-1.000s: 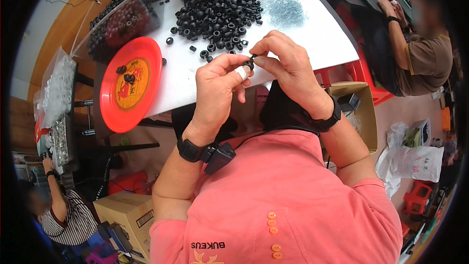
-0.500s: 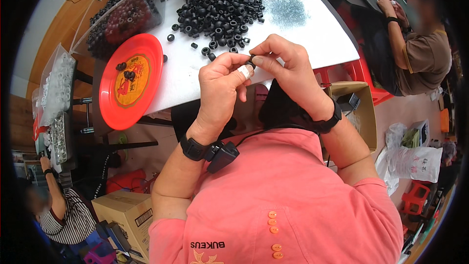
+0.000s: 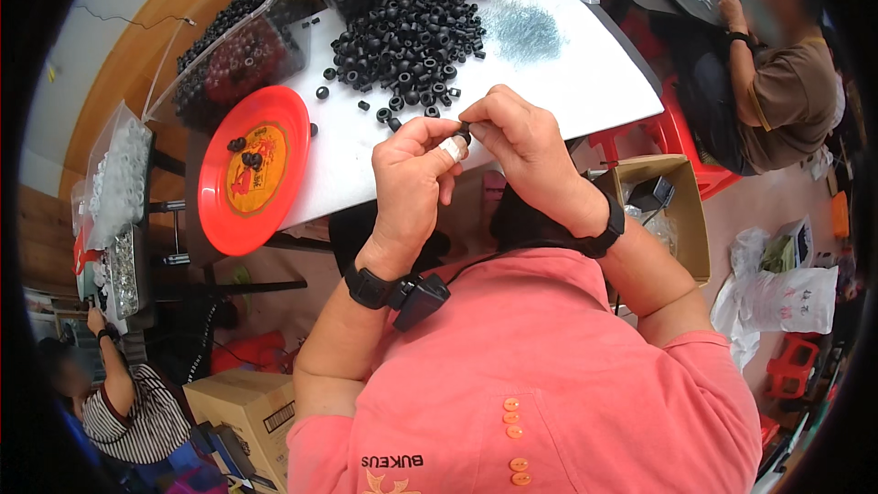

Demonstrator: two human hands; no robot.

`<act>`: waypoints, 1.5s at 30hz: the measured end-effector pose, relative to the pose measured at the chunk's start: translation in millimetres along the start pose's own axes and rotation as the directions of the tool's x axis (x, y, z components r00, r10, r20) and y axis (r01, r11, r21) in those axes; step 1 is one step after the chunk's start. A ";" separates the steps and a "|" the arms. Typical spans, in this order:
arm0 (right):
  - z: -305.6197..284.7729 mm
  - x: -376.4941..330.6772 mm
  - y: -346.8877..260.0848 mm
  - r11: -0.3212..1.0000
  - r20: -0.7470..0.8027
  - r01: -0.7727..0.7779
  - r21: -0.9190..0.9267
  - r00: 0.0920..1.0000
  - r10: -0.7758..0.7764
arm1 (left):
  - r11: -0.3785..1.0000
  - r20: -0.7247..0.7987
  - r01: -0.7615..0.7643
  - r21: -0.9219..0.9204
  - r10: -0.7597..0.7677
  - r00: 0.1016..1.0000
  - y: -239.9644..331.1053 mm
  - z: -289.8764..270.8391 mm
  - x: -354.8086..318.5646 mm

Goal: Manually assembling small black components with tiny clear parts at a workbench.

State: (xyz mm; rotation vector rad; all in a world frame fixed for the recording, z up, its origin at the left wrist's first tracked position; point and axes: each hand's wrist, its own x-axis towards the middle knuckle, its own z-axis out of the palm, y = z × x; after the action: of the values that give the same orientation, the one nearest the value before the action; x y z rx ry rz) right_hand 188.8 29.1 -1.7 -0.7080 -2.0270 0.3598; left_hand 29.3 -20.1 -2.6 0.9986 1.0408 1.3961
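My left hand (image 3: 412, 169) pinches a small black plastic piece (image 3: 464, 134) between thumb and fingertips, with white tape wrapped round one digit. From the other side, my right hand (image 3: 523, 148) closes its thumb and forefinger on the same piece. Fingers cover most of it, so its exact shape is hidden. Just beyond my fingertips lies a large heap of small black plastic pieces (image 3: 393, 41), some round with holes, some short cylinders. A red plate (image 3: 219, 220) with several black pieces on it sits to the left, tilted in view.
Tiny silvery pieces (image 3: 526, 32) are spread on the white tabletop (image 3: 594, 73). Clear tubs (image 3: 229, 64) of black parts stand at the back left. A cardboard box (image 3: 695, 229) is beside my right arm. Co-workers sit at right (image 3: 786, 101) and lower left (image 3: 137, 412).
The view has shifted slightly, so table and plate sit a little lower. Both hands stay together at the black piece, with the right fingers slightly repositioned.
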 end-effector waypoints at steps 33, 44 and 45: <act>-7.5 12.6 7.8 0.975 0.137 0.140 -0.172 0.984 -0.118 | 0.991 -0.012 -0.004 0.134 0.005 1.000 -5.6 3.0 -2.2; -10.9 3.1 -11.3 0.955 0.097 0.233 -0.186 0.971 -0.218 | 1.000 0.047 -0.010 0.004 0.010 0.999 1.5 -1.2 0.8; -9.3 1.3 -12.9 0.967 0.093 0.173 -0.186 0.983 -0.158 | 1.000 0.044 -0.020 0.002 0.020 0.999 2.5 -0.1 1.3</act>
State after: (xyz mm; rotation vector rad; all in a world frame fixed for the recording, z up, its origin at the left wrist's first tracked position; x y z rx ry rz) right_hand 191.8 19.5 10.6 -0.6446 -2.1977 0.0937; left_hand 28.5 -18.9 -0.2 1.0399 1.0033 1.3838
